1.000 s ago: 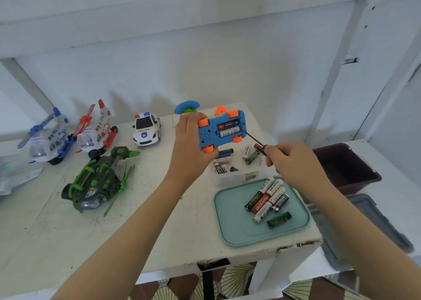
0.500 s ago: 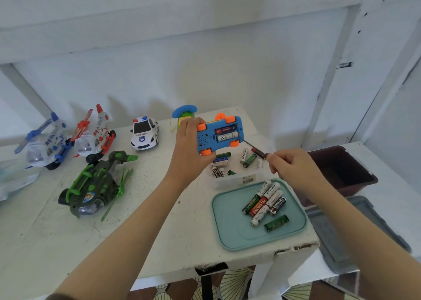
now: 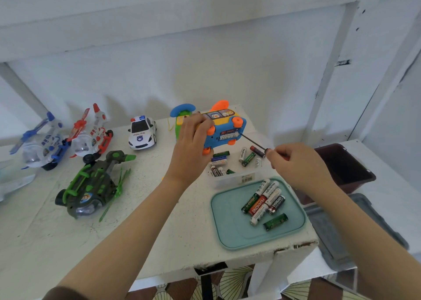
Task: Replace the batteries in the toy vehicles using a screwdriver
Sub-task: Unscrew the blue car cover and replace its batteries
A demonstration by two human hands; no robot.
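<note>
Blue toy car (image 3: 227, 130) tipped in left hand (image 3: 191, 145), top now visible.

A: Over on the right, a dark brown tub (image 3: 341, 165) is sitting beside the chipped white table (image 3: 159, 242), with a grey tray (image 3: 364, 222) lying just in front of it.
B: And a teal tray (image 3: 230, 229) is resting at the table's front corner, fan-patterned flooring (image 3: 230, 281) peeking out underneath.

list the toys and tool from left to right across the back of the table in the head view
blue helicopter → red helicopter → police car → blue toy car gripped by the left hand → screwdriver → right hand holding it
</note>
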